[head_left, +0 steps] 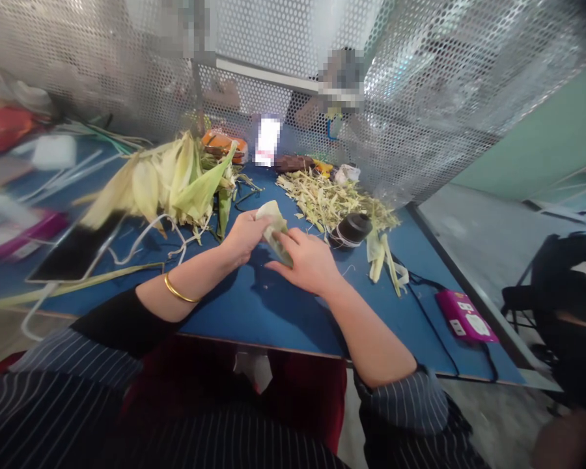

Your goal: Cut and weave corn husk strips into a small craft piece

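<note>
A pale green corn husk [272, 213] is held up over the blue table, in front of my body. My left hand [247, 240] pinches its left edge between thumb and fingers. On the other side, my right hand [311, 262] has its fingers on the husk's lower right part, with the thumb below; its exact grip is partly hidden. A black spool of thread [350, 231] lies tilted just right of my right hand. Behind it spreads a heap of cut husk scraps [329, 198]. A big pile of whole corn husks [168, 179] lies beyond my left forearm.
A dark tablet [78, 251] with a white cable lies at left, near a blurred purple packet [49, 228]. Another purple packet [466, 316] sits at the table's right edge. A lit phone [267, 140] stands against the perforated metal screen [273, 58]. A person sits at far right.
</note>
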